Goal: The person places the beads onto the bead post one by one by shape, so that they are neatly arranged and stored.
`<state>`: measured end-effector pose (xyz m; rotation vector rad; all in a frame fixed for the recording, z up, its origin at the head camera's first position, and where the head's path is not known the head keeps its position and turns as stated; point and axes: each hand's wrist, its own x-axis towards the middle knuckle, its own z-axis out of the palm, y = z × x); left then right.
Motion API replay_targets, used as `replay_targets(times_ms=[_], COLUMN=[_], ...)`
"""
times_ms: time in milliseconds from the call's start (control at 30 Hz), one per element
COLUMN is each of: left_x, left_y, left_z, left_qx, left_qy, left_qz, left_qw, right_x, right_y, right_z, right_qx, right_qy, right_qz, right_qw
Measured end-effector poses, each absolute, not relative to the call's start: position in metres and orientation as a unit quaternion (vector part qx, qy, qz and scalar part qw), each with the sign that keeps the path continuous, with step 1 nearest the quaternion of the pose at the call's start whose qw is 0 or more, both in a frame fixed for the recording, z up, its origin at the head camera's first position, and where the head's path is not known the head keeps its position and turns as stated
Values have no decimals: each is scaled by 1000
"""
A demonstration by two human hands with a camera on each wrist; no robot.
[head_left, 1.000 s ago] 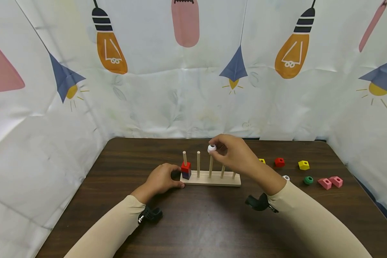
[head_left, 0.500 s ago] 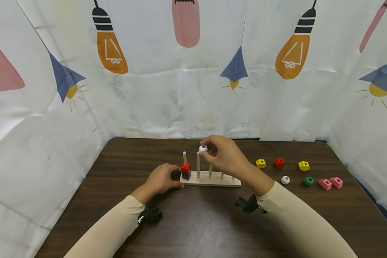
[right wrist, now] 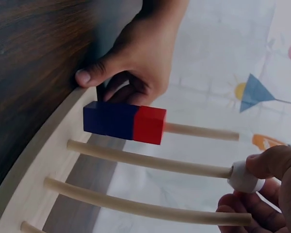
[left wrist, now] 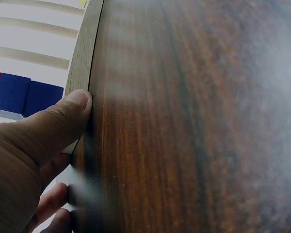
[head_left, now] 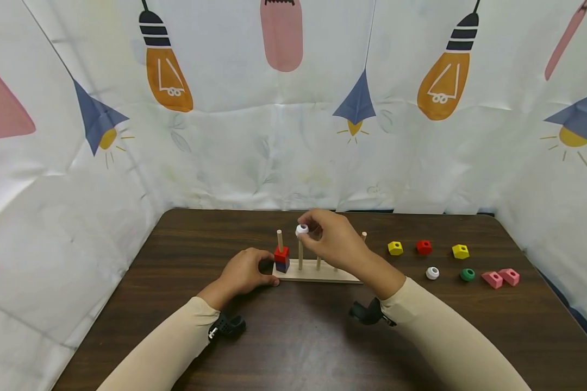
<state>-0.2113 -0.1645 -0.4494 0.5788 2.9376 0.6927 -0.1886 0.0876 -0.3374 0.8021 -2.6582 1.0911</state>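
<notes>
My right hand point(head_left: 335, 239) pinches a white bead point(head_left: 301, 229) at the top of the second peg from the left; in the right wrist view the white bead point(right wrist: 244, 177) meets the tip of that peg point(right wrist: 150, 159). My left hand point(head_left: 242, 271) grips the left end of the wooden base point(head_left: 318, 276), its thumb along the front edge, as the left wrist view shows with the hand point(left wrist: 39, 136). On the leftmost peg, a red block point(head_left: 281, 253) sits above dark blue blocks point(right wrist: 109, 120). The right hand partly hides the pegs further right.
On the brown table point(head_left: 283, 336), to the right, lie yellow blocks point(head_left: 395, 248), a red block point(head_left: 424, 247), another white bead point(head_left: 432, 273), a green bead point(head_left: 467, 275) and pink blocks point(head_left: 493, 279). A patterned cloth point(head_left: 235, 163) hangs behind.
My right hand has moved left with the white bead, from above the third peg to the second, and lowered slightly. My left hand stays at the base's end.
</notes>
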Motion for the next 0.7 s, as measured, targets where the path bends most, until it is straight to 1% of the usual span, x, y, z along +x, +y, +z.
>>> replay_targets(times_ms=[267, 433, 700], left_x=[-211, -211, -211], left_y=[-164, -164, -163], left_z=[-450, -450, -448], left_qx=[192, 191, 187], left_qy=[954, 955, 956], left_qz=[229, 226, 226], left_qw=[27, 29, 28], right_x=[-185, -185, -186], right_y=[79, 77, 75], right_z=[-351, -365, -382], right_qx=[262, 230, 206], right_qy=[-898, -888, -870], right_qz=[342, 386, 432], right_qw=[88, 98, 118])
